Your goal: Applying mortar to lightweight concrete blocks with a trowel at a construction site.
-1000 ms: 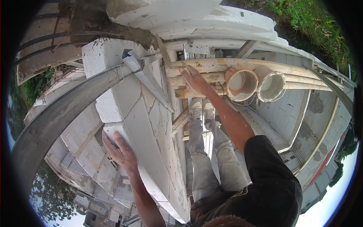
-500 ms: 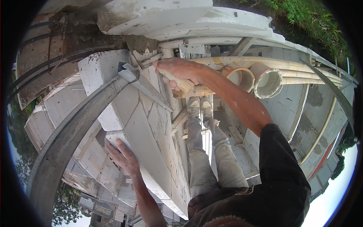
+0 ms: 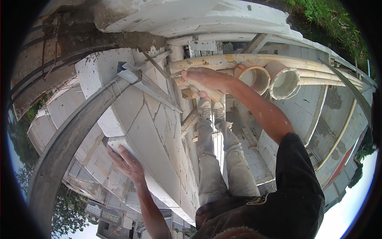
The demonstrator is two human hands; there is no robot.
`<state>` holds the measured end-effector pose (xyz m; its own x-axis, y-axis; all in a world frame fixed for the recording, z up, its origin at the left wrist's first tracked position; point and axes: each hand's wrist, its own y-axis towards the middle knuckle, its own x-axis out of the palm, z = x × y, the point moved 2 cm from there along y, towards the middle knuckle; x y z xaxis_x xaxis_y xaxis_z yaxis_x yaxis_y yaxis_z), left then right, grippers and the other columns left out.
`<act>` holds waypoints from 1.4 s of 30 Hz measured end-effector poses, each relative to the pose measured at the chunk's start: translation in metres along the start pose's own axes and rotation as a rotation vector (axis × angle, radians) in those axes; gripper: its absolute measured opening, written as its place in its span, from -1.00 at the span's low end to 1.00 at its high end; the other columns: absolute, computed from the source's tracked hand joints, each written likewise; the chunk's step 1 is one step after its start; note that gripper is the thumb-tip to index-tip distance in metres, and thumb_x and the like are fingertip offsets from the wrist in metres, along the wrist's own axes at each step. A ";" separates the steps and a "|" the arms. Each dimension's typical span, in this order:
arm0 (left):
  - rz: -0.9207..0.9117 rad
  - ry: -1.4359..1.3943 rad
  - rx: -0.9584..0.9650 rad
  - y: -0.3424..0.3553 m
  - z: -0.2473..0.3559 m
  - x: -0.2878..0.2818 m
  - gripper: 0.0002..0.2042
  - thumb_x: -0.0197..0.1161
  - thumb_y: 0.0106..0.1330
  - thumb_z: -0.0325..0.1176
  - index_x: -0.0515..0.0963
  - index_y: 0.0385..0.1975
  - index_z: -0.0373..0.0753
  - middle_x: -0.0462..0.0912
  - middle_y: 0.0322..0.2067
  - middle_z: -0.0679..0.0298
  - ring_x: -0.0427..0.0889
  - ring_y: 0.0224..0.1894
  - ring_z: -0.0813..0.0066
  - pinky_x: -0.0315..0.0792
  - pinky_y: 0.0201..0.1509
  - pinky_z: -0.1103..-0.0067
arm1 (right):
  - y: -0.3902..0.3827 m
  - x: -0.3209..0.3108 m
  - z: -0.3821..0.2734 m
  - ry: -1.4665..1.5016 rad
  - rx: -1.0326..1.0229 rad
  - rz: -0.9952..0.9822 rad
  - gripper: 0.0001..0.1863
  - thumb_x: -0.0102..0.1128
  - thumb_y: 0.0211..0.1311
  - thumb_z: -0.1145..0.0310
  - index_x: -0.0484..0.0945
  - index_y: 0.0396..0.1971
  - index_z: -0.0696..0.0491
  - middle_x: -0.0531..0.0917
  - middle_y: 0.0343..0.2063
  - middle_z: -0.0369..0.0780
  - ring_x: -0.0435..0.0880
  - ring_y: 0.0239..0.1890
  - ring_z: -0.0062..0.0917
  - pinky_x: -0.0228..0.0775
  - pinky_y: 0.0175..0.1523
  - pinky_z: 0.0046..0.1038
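A pale, wood-like block [image 3: 211,92] is wrapped by my right hand [image 3: 207,80], held beside the wall over the bamboo poles. My right fingers close around it, and the hand hides much of its shape. My left hand [image 3: 128,164] lies open on the outer side of the white block wall [image 3: 149,159], its fingers stretched along a block's edge. The wall's blocks have cracks or joint lines between them. Near its far end, a metal strip [image 3: 153,93] is tied against a grey post [image 3: 83,115].
Two buckets, one orange-rimmed [image 3: 254,79] and one mortar-crusted [image 3: 285,83], stand beside the bamboo poles [image 3: 238,60] on my right. My feet [image 3: 211,104] are on a narrow board high above lower floors. Dark bars [image 3: 43,63] cross at far left. A white ledge [image 3: 199,20] spans the far side.
My right hand has moved slightly right and nearer with the block still in it. The view has shifted a little. My left hand stays on the wall.
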<state>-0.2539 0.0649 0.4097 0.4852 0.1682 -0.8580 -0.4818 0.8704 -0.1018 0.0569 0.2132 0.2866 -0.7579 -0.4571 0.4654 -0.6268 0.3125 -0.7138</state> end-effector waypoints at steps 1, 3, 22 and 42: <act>-0.001 0.000 -0.002 0.000 0.002 0.001 -0.34 -0.10 0.48 0.05 0.19 0.27 -0.50 0.42 0.06 -0.21 0.46 0.07 0.02 0.35 0.12 0.29 | 0.001 0.001 0.000 0.316 0.099 -0.024 -0.50 0.02 0.38 -0.12 0.38 -0.10 0.07 0.43 -0.58 -0.33 0.41 -0.67 -0.69 0.33 -0.57 -0.59; -0.007 -0.023 -0.013 0.000 0.006 0.001 -0.36 -0.09 0.48 0.02 0.20 0.27 -0.49 0.42 0.05 -0.20 0.46 0.06 0.03 0.35 0.12 0.29 | 0.018 0.004 0.005 0.373 0.145 0.015 -0.60 0.00 0.42 -0.05 0.40 -0.15 0.02 0.40 -0.57 -0.38 0.36 -0.68 -0.72 0.31 -0.60 -0.61; -0.010 0.084 -0.006 -0.001 -0.002 0.001 -0.37 -0.05 0.43 0.03 0.29 0.22 -0.48 0.43 0.12 -0.20 0.40 0.18 -0.12 0.23 0.25 0.15 | 0.040 0.032 -0.125 0.540 -0.003 -0.025 -0.67 0.13 0.36 0.10 0.41 -0.27 0.10 0.51 -0.58 -0.36 0.51 -0.66 -0.75 0.41 -0.64 -0.68; 0.003 0.054 0.012 0.002 0.005 0.004 -0.38 -0.04 0.42 0.02 0.30 0.20 -0.48 0.45 0.07 -0.18 0.43 0.13 -0.12 0.26 0.20 0.16 | 0.007 0.047 -0.169 0.550 -0.131 -0.225 -0.63 0.15 0.34 0.14 0.44 -0.20 0.20 0.56 -0.47 -0.23 0.65 -0.54 -0.54 0.56 -0.63 -0.60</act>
<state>-0.2495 0.0698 0.4087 0.4432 0.1460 -0.8844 -0.4740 0.8756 -0.0930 -0.0134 0.3348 0.3924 -0.5647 -0.0369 0.8244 -0.7728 0.3742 -0.5126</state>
